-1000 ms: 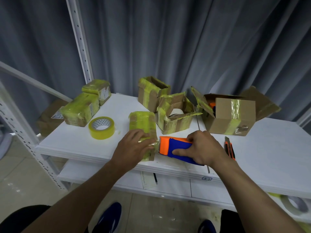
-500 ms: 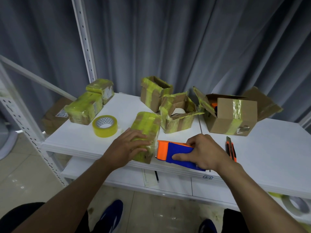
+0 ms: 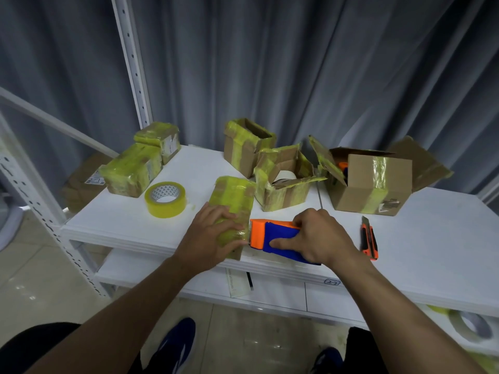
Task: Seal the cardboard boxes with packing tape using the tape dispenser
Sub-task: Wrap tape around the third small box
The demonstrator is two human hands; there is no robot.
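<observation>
Pressing down on a small tape-wrapped box (image 3: 235, 193) near the front edge of the white table (image 3: 432, 238), the person's left hand (image 3: 213, 233) lies over its near end. The fingers are spread fairly straight across the top, probably to stop the box sliding while tape is pulled.

In the head view, the right hand (image 3: 321, 236) grips the orange and blue tape dispenser (image 3: 270, 233), with fingers curled over its top and the thumb along its near side. The dispenser's orange mouth is against the right side of the box, and a glossy strip of tape appears to run from it under the left fingertips. That suggests a strip is being laid or cut at that side.

A loose roll of yellow tape (image 3: 165, 198) lies flat to the left of the box, near the front left corner. An orange utility knife (image 3: 369, 238) lies to the right of the right hand, apart from it.

Two fully wrapped boxes (image 3: 132, 171) sit at the left edge, apparently finished. Toward the back edge, three boxes (image 3: 280, 182) stand with their flaps open, so they seem not yet sealed. Whether the held box needs more passes cannot be told.
</observation>
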